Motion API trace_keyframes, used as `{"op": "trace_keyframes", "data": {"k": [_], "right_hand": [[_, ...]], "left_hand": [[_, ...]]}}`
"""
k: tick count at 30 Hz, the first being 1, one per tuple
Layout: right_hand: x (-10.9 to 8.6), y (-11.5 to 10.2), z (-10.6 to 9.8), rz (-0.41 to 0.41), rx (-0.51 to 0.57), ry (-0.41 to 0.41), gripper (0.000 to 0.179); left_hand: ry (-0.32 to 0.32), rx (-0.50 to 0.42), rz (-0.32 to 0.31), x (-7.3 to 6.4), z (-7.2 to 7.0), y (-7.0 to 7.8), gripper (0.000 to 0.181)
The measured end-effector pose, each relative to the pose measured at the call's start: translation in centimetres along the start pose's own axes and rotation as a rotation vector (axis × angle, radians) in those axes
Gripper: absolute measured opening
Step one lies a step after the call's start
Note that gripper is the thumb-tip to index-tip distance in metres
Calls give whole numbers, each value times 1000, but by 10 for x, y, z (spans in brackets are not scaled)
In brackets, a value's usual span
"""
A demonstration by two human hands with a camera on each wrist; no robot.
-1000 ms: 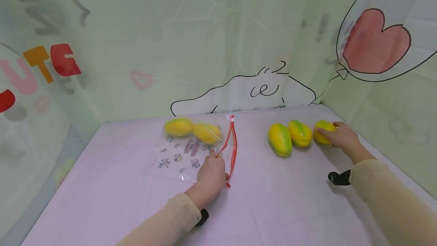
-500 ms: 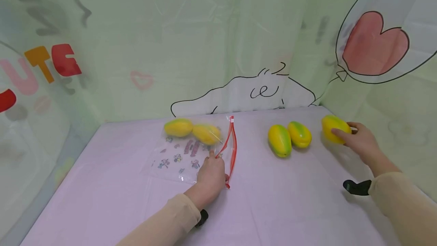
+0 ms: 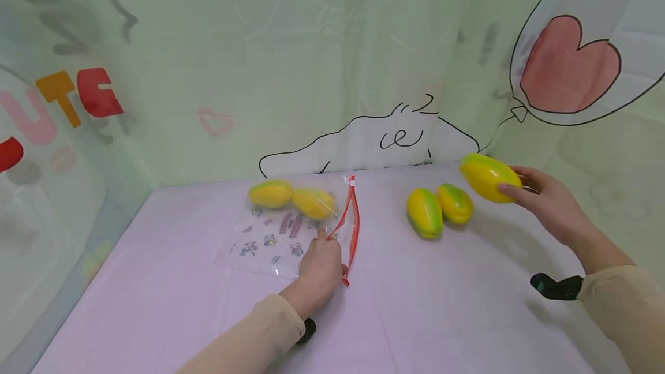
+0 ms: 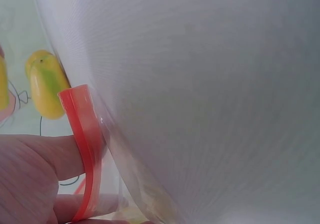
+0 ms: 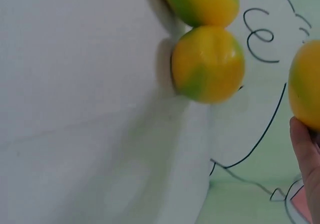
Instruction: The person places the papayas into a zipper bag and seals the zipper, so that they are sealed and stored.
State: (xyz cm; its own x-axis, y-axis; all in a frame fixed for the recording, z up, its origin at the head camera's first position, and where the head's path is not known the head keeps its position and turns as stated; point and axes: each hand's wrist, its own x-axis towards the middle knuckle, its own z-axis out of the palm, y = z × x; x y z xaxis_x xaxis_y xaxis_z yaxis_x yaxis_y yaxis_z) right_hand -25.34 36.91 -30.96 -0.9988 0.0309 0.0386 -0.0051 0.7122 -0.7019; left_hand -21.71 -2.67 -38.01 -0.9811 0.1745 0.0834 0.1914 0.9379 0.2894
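A clear printed zip bag (image 3: 270, 254) lies flat on the table, its red zip edge (image 3: 355, 224) parted toward the right. Inside it are two yellow-green papayas (image 3: 271, 194). My left hand (image 3: 319, 264) grips the bag at its mouth; in the left wrist view, fingers (image 4: 67, 156) pass behind the red strip (image 4: 86, 144). On the right, my right hand (image 3: 553, 209) holds another papaya (image 3: 488, 178) up off the table, thumb on the near side. Two more papayas (image 3: 425, 212) lie side by side on the table, left of the held one.
The table has a pale lilac cover (image 3: 389, 316). A hanging sheet with drawings (image 3: 306, 74) closes off the back and both sides. A black wrist-camera part (image 3: 556, 286) juts from the right sleeve.
My right hand has lifted the rightmost papaya off the table, first drawing it right, then raising it and bringing it slightly left. The left hand and the bag have stayed put.
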Motion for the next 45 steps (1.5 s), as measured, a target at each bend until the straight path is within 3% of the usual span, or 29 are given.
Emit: {"op": "trace_keyframes", "data": {"k": [11, 16, 28, 36, 45], "right_hand": [[-4, -45, 21, -126, 42, -90, 75], [-2, -59, 35, -169, -9, -130, 71], [2, -88, 102, -346, -18, -294, 61], [11, -96, 142, -338, -73, -359, 58], [16, -101, 160, -309, -71, -387, 60]], "left_hand": [[-29, 4, -13, 2, 1, 0, 39], [-33, 8, -7, 1, 0, 0, 38], [-43, 13, -17, 2, 0, 0, 39], [-55, 3, -30, 3, 0, 0, 37], [-39, 4, -23, 1, -1, 1, 39]]}}
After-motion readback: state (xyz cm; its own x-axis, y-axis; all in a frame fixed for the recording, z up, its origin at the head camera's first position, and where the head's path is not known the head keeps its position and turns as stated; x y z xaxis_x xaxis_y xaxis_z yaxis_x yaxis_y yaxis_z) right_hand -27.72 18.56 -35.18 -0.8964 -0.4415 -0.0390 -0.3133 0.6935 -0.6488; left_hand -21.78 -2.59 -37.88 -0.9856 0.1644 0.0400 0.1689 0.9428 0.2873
